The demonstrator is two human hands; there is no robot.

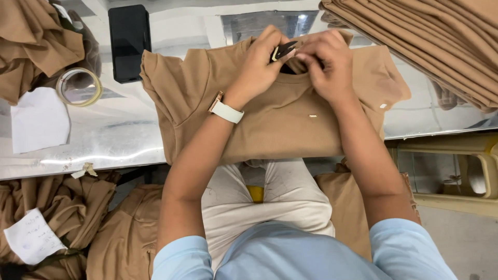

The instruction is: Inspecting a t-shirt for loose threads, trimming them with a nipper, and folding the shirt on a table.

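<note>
A tan shirt (280, 122) is lying spread flat on the shiny desk (104, 140), collar away from the body. At the neckline a small black tag (284, 50) is being pinched by the left hand (258, 65); the right hand (328, 67) is being pressed closed on the collar fabric just beside it, the two hands touching. A tape roll (79, 87) and a black phone (129, 42) are lying to the left. Folded tan garments (425, 41) are being kept stacked at far right. No containers are seen.

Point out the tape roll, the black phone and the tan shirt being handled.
tape roll (96, 88): head view, right side of ring.
black phone (129, 41): head view, screen centre.
tan shirt (280, 124): head view, chest panel.
</note>
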